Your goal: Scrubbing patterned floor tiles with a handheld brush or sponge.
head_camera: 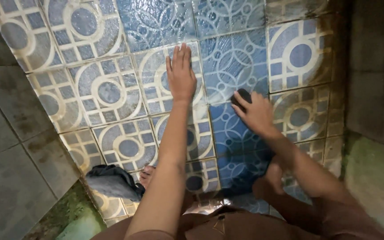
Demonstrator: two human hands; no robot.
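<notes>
My left hand [181, 73] lies flat, palm down, fingers together, on the wet patterned blue-and-cream floor tiles [107, 91]. My right hand [256, 113] presses a small dark scrubbing pad [242, 96] against a bluer, cleaner-looking tile just right of the left hand. Only the pad's upper end shows past the fingers. Both forearms reach in from the bottom of the view. I crouch low; my bare feet [146, 175] and brown clothing sit at the bottom edge.
A crumpled dark grey cloth [112, 181] lies on the floor beside my left foot. Grey wall tiles [10, 146] rise on the left, with green grime at their base. A stained dark wall [374, 66] and a mossy ledge [374, 178] close the right side.
</notes>
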